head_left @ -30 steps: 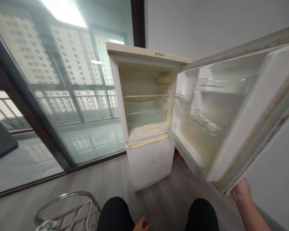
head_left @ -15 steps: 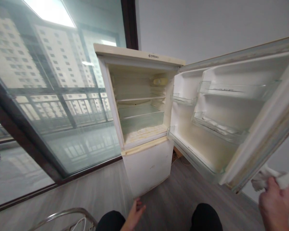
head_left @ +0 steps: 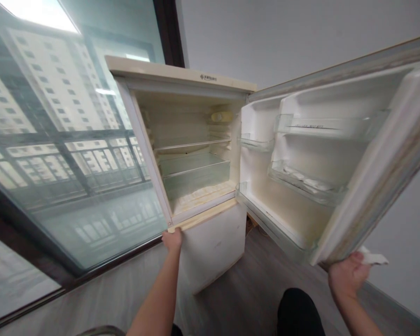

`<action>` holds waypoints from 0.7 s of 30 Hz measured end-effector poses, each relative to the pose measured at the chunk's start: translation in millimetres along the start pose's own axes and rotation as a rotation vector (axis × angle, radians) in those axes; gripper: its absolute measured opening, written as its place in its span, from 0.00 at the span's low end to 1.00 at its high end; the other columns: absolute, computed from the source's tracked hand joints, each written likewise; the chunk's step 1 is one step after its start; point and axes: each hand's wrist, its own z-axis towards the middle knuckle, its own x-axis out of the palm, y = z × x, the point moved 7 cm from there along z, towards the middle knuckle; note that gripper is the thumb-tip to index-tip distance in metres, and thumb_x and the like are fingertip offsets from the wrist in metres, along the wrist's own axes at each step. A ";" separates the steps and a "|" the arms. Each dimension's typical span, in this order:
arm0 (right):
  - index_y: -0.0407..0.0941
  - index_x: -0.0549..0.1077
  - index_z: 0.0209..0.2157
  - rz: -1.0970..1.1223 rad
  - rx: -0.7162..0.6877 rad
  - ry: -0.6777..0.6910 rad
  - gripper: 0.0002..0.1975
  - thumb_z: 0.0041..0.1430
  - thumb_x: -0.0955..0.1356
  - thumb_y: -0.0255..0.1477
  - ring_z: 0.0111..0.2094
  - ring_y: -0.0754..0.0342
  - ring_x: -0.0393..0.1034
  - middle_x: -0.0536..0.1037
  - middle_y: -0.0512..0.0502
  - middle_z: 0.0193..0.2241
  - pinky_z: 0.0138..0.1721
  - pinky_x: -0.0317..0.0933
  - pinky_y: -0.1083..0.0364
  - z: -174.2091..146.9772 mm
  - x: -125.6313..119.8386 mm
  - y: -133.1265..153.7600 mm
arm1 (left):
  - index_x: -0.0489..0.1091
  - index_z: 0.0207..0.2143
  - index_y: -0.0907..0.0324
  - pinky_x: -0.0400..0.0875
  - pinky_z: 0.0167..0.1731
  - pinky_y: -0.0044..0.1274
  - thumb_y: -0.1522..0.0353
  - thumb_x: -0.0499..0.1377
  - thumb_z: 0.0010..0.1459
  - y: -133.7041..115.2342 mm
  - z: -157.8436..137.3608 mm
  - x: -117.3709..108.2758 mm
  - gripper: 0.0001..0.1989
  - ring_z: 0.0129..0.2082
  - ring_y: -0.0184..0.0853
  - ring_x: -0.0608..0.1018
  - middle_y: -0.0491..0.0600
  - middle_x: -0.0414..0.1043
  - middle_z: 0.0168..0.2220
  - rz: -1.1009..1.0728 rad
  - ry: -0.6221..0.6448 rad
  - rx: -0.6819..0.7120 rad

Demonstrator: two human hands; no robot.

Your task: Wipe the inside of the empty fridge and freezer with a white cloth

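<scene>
A cream-white refrigerator [head_left: 182, 80] stands with its upper door [head_left: 294, 210] swung wide open to the right. My left hand [head_left: 172, 240] is closed on the top left corner of the shut lower door [head_left: 213, 247]. At the bottom outer corner of the upper door, my right hand [head_left: 348, 273] holds a crumpled white cloth [head_left: 374, 257]; the fingers are partly hidden behind the door edge. Inside the compartment are glass shelves [head_left: 196, 163] and a yellowish lamp cover [head_left: 221, 116]. White crumpled material [head_left: 301, 179] lies in the middle door rack.
Dark-framed glass panels [head_left: 126, 205] run along the left, with a railing and tall buildings beyond. A grey wall [head_left: 224, 42] rises behind the refrigerator. My knee [head_left: 299, 312] is over the wood-look floor [head_left: 252, 289]. A curved metal bar [head_left: 103, 330] shows at the bottom left.
My left hand has risen from near my knees to the lower door's top corner. My right hand has moved left with the cloth, up against the open door's bottom corner. The view has shifted slightly.
</scene>
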 end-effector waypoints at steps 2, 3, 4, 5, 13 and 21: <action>0.48 0.60 0.33 -0.002 -0.003 -0.024 0.23 0.66 0.55 0.53 0.31 0.48 0.59 0.64 0.47 0.28 0.34 0.53 0.47 1.8 -1.9 -2.2 | 0.69 0.57 0.59 0.77 0.49 0.39 0.59 0.61 0.67 0.0 6.6 4.9 0.21 0.51 0.42 0.77 0.54 0.71 0.56 0.040 0.012 -0.048; 0.47 0.61 0.34 0.009 -0.012 -0.029 0.24 0.66 0.55 0.54 0.32 0.47 0.60 0.65 0.46 0.29 0.35 0.53 0.47 2.2 -1.8 -2.0 | 0.69 0.57 0.59 0.76 0.50 0.39 0.58 0.61 0.67 0.2 9.8 7.5 0.21 0.50 0.42 0.77 0.54 0.72 0.55 0.060 0.019 -0.072; 0.47 0.62 0.34 0.017 -0.019 -0.036 0.25 0.66 0.55 0.54 0.32 0.47 0.60 0.65 0.45 0.29 0.35 0.54 0.48 2.1 -1.7 -1.4 | 0.69 0.57 0.60 0.76 0.50 0.40 0.57 0.61 0.66 0.2 13.0 9.9 0.22 0.51 0.43 0.78 0.56 0.72 0.55 0.080 0.025 -0.092; 0.46 0.62 0.34 0.021 -0.018 -0.044 0.25 0.66 0.55 0.54 0.32 0.46 0.61 0.66 0.45 0.29 0.36 0.55 0.48 1.4 -1.4 -1.0 | 0.68 0.57 0.63 0.75 0.50 0.42 0.55 0.60 0.66 -0.2 15.9 11.9 0.25 0.51 0.47 0.78 0.59 0.72 0.54 0.098 0.031 -0.106; 0.45 0.65 0.36 0.095 -0.012 -0.077 0.26 0.65 0.56 0.55 0.36 0.44 0.65 0.69 0.42 0.32 0.39 0.58 0.47 -8.3 -0.1 1.3 | 0.67 0.49 0.70 0.73 0.50 0.44 0.51 0.56 0.56 18.2 -14.9 4.6 0.31 0.52 0.61 0.77 0.70 0.73 0.48 0.181 0.049 -0.007; 0.44 0.65 0.38 0.088 -0.079 0.020 0.29 0.65 0.55 0.57 0.36 0.46 0.64 0.69 0.43 0.33 0.41 0.59 0.48 -7.3 -4.1 -5.2 | 0.64 0.50 0.61 0.75 0.48 0.42 0.39 0.59 0.50 94.3 -181.8 8.8 0.39 0.45 0.54 0.80 0.60 0.74 0.47 0.080 0.416 0.207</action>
